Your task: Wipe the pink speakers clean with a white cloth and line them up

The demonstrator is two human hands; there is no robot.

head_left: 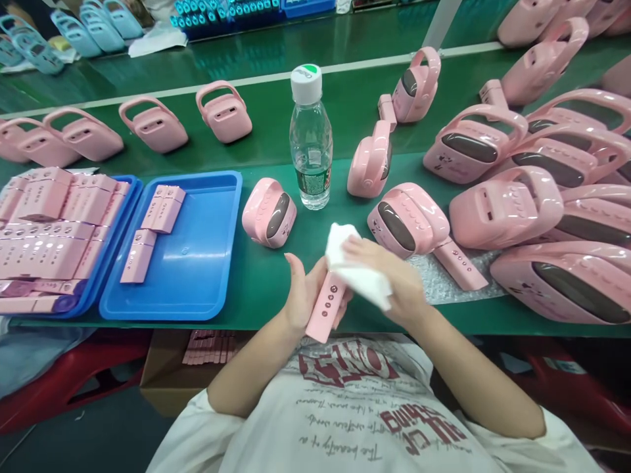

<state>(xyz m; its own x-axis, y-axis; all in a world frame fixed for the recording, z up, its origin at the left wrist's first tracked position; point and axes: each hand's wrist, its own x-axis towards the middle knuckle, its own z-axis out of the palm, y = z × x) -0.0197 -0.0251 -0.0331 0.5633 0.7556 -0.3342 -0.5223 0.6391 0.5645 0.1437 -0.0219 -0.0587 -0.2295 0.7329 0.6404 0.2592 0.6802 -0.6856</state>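
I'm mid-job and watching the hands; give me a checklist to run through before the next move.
1. Left hand has the pink button piece: ok, held with its buttons showing.
2. Right hand has the white cloth: ok, the cloth overlaps the piece's far end.
3. Piece's underside clean: cannot tell, it is turned away from the camera.
4. Bottle upright and capped: ok, it stands beyond the hands.
5. All other button pieces in trays: not ok, one loose piece lies over the bubble wrap on the right.
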